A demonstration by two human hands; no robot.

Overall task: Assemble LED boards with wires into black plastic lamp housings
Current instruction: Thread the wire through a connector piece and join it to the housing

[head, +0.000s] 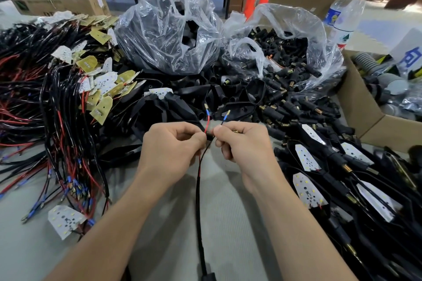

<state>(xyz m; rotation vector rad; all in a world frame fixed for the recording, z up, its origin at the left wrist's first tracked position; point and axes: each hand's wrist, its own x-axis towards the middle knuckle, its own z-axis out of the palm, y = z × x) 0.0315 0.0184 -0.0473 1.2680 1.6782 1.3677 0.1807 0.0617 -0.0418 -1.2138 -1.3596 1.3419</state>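
Left hand [173, 143] and right hand [239, 141] pinch thin, glossy black cable [198, 187].

Plastic, metal and film around the pinched cable [198, 201]

The cable, pinched by the left hand [173, 143] and the right hand [239, 141], has a matt black sheath below the grip. Above it, smooth red and black wires [207, 124] end in blue plastic sleeves [207, 112] and shiny brass-coloured terminals [206, 106]. Beyond the grip lie matt black plastic housings [175, 100] and glossy, crinkled clear bags [166, 29]. Under the grip the grey table cover [228, 223] looks ribbed.
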